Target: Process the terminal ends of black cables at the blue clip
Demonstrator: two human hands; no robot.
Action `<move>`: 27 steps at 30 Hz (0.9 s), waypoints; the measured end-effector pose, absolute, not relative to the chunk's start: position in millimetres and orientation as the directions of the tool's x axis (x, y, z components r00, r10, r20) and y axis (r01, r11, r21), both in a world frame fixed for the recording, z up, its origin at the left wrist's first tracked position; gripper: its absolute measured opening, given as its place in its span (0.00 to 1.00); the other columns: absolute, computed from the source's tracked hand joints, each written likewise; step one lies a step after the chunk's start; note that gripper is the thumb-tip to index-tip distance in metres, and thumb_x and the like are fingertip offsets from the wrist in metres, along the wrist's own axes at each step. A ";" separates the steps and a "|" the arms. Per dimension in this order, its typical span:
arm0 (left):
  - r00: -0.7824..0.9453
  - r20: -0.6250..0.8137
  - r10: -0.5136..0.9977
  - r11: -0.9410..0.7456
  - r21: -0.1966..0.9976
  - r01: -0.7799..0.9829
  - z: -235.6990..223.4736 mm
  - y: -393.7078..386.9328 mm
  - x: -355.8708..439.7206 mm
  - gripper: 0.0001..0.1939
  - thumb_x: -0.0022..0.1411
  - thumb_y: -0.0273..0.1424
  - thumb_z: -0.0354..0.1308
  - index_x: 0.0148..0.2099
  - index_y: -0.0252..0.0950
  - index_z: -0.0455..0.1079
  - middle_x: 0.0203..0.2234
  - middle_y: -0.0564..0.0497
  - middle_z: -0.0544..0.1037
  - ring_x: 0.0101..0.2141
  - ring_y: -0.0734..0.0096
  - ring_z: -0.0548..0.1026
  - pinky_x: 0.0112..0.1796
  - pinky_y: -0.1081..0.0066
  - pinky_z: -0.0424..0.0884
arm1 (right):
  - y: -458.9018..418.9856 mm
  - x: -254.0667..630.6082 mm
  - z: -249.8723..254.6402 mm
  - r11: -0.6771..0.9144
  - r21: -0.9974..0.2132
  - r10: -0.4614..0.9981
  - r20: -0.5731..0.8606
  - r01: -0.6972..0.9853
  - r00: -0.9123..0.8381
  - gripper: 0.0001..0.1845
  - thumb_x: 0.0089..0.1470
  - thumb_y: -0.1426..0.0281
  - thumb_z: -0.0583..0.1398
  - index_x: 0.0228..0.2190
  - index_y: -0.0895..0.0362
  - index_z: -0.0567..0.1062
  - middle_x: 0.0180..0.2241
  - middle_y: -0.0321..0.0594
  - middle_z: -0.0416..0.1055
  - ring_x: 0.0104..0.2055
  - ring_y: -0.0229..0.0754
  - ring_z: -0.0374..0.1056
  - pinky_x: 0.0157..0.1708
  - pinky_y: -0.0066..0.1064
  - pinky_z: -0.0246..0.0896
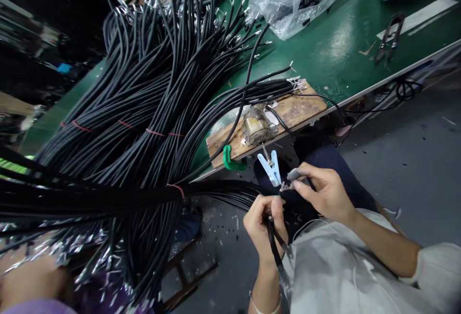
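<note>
My left hand (265, 225) is closed around a black cable (273, 244) near its end. Thumb and forefinger of my right hand (326, 191) pinch the thin stripped wires (284, 187) at the cable's tip; a grey covering sits on one fingertip. Just beyond the wires, a light blue clothespin-like clip (272, 170) is fixed to the shaft of a small motor (256, 124) wrapped in tape. That motor sits on a wooden board (302, 107) at the table edge. From the left, a tied bundle of black cables (223, 193) runs towards my left hand.
Large bundles of black cables (144, 93) cover the left of the green table (342, 40). A green clamp (232, 159) grips the board's edge. Further back lie a plastic bag (284, 2) and thread snips (391, 38). Other people work at the far side and lower left.
</note>
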State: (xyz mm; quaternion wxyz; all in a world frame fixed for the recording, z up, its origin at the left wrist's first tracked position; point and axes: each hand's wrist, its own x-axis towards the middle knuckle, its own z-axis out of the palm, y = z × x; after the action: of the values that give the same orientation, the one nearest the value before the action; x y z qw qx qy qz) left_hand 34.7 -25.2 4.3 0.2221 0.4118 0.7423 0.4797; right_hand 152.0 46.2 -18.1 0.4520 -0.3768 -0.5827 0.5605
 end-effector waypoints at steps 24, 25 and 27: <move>-0.294 0.293 0.910 -0.238 0.949 0.208 2.9 -10.6 8.0 0.08 0.56 0.31 0.64 0.28 0.36 0.70 0.22 0.55 0.68 0.24 0.75 0.67 0.27 0.75 0.62 | 102.4 116.4 -5.0 -0.551 -0.679 0.702 -0.061 -0.486 -0.709 0.24 0.48 0.52 0.65 0.24 0.63 0.77 0.20 0.37 0.71 0.23 0.30 0.61 0.23 0.22 0.55; -0.291 0.289 0.912 -0.238 0.951 0.198 2.6 -10.0 5.2 0.06 0.56 0.30 0.64 0.29 0.36 0.70 0.23 0.55 0.68 0.24 0.75 0.67 0.27 0.75 0.62 | 100.6 111.2 -4.1 -0.579 -0.636 0.685 -0.040 -0.510 -0.728 0.25 0.48 0.51 0.65 0.25 0.63 0.77 0.22 0.38 0.72 0.25 0.32 0.64 0.25 0.23 0.57; -0.290 0.273 0.917 -0.227 0.957 0.182 1.0 -8.4 0.1 0.05 0.57 0.28 0.63 0.30 0.36 0.71 0.24 0.54 0.69 0.24 0.75 0.68 0.26 0.75 0.62 | 96.4 102.9 -6.0 -0.638 -0.537 0.674 -0.042 -0.552 -0.737 0.23 0.48 0.52 0.66 0.25 0.62 0.77 0.24 0.38 0.73 0.27 0.34 0.66 0.26 0.24 0.59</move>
State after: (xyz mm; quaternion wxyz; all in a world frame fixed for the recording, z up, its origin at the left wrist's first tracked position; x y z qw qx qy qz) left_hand 0.1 -8.4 1.0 0.3087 0.5094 0.5395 0.5951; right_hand 102.9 96.4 -6.0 0.3419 -0.1202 -0.2535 0.8969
